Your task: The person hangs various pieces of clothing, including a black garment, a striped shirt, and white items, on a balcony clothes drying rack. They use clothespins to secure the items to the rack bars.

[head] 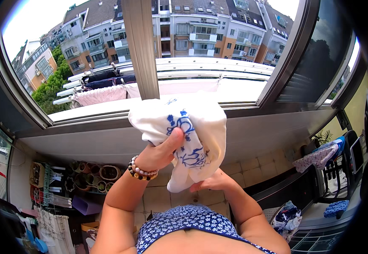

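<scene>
Before me, a bunched white cloth with blue printed figures (199, 139) is held up near the window sill. My left hand (163, 149), with bead bracelets on its wrist, grips the cloth's left side, the thumb lying over the print. Under the lower right part of the cloth is my right hand (211, 183); the fabric hides part of it, and its fingers touch the lower edge. Whether those fingers close on the fabric is not visible.
Beyond the open window, laundry (104, 95) hangs on white poles (171, 62). A vertical window post (142, 47) stands ahead. Potted plants (88, 176) and a purple container (86, 205) are at lower left. At right are a black chair (333, 177) and a basket of clothes (287, 219).
</scene>
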A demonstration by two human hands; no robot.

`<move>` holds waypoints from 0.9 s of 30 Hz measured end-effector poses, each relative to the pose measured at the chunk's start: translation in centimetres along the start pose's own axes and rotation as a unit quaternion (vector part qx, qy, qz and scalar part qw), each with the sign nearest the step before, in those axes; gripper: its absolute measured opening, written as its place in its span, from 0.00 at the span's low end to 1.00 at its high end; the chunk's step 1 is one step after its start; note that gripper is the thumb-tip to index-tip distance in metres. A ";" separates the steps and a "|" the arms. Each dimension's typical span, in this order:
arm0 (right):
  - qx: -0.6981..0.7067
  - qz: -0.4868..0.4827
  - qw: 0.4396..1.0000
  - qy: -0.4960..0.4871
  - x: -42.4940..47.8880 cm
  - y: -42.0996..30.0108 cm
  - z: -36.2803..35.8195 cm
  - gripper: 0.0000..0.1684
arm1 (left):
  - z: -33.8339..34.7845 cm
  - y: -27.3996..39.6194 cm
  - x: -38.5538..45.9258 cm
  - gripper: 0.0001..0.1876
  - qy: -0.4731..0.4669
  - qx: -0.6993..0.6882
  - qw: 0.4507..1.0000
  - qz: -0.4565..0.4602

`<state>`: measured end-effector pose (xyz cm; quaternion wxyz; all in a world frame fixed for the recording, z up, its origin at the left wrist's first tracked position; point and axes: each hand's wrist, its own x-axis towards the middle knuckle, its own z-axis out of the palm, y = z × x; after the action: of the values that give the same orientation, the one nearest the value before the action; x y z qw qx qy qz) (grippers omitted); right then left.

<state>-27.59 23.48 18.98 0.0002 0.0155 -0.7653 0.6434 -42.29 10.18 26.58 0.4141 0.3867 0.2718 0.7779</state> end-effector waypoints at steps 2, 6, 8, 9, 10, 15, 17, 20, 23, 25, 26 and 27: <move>0.044 0.026 0.995 0.090 2.2 -3.6 -3.3 0.36 | 0.9 0.0 7.1 0.20 -0.025 0.095 0.994 0.057; 0.023 -0.019 0.979 0.202 6.6 -6.0 -13.3 0.25 | 3.5 1.0 21.1 0.15 0.052 0.192 0.975 0.100; 0.029 -0.076 0.972 0.221 9.8 -7.0 -17.9 0.22 | 2.4 1.5 26.9 0.14 0.073 0.163 0.972 0.152; 0.039 -0.089 0.967 0.234 11.2 -7.5 -19.9 0.22 | 1.6 1.9 29.5 0.13 0.066 0.134 0.973 0.176; 0.024 -0.070 0.966 0.246 12.5 -7.5 -22.4 0.21 | 0.8 2.5 32.1 0.10 0.088 0.068 0.973 0.202; -0.065 0.006 0.943 0.326 19.5 -5.9 -29.4 0.21 | -6.2 1.1 38.4 0.13 0.203 -0.008 0.968 0.145; -0.117 0.027 0.931 0.346 21.9 -5.3 -31.2 0.20 | -9.8 -0.6 40.4 0.14 0.237 -0.085 0.959 0.131; -0.166 0.032 0.921 0.351 25.4 -2.5 -34.0 0.22 | -17.3 -3.5 42.5 0.15 0.278 -0.113 0.945 0.133; -0.260 0.050 0.910 0.318 28.6 1.4 -35.9 0.24 | -21.4 -4.9 42.0 0.16 0.338 -0.092 0.925 0.143; -0.302 0.078 0.908 0.278 30.4 1.8 -34.9 0.24 | -25.6 -5.2 41.1 0.14 0.357 -0.063 0.919 0.154; -0.309 0.075 0.908 0.274 31.5 2.8 -35.0 0.24 | -28.1 -5.3 40.8 0.14 0.350 -0.048 0.925 0.141; -0.307 0.083 0.912 0.258 32.1 3.2 -35.1 0.24 | -28.4 -5.3 40.2 0.14 0.373 -0.034 0.918 0.132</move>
<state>-60.45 57.86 22.53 0.1491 -0.2153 -0.8968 0.3565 -77.87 44.31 22.04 0.1889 0.0862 0.3263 0.9222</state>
